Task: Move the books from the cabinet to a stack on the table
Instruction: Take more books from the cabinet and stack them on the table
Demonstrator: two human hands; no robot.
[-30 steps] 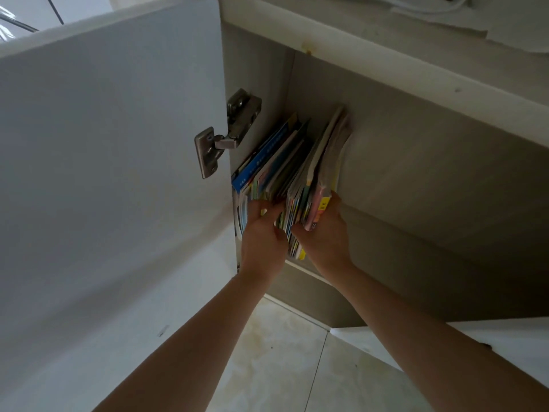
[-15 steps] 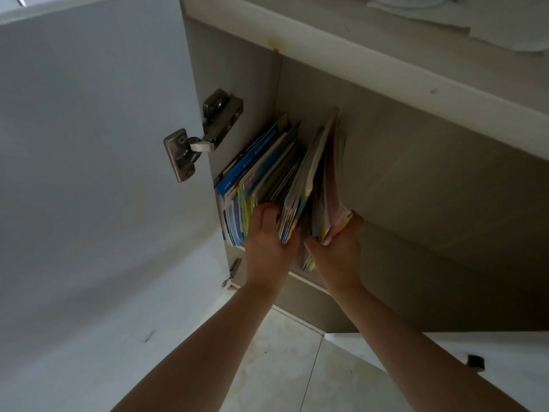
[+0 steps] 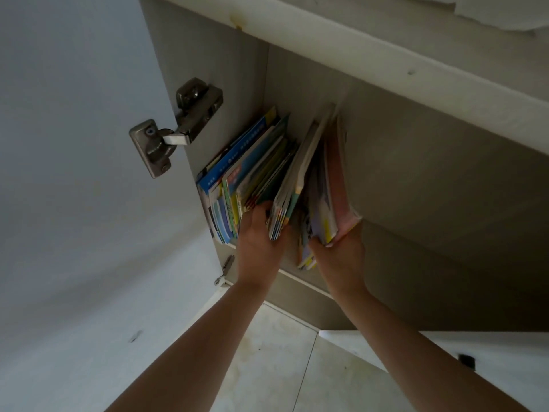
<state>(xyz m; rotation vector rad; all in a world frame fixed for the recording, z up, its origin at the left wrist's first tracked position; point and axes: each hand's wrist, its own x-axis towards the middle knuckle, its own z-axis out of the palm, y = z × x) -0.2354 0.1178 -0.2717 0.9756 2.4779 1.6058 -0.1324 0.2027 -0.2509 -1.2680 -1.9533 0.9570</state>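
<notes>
Inside the cabinet (image 3: 416, 150), both hands grip books (image 3: 261, 173): left hand (image 3: 258, 239) splitting, right hand (image 3: 341, 251) clamping; best lift one bunch squarely.

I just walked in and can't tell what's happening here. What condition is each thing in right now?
Cabinet door: swung open.
Books: standing on edge in the cabinet, leaning, split into two bunches.
Left hand: fingers pushed into the gap between the bunches.
Right hand: grips the right bunch from below.
Hinge: extended.
</notes>
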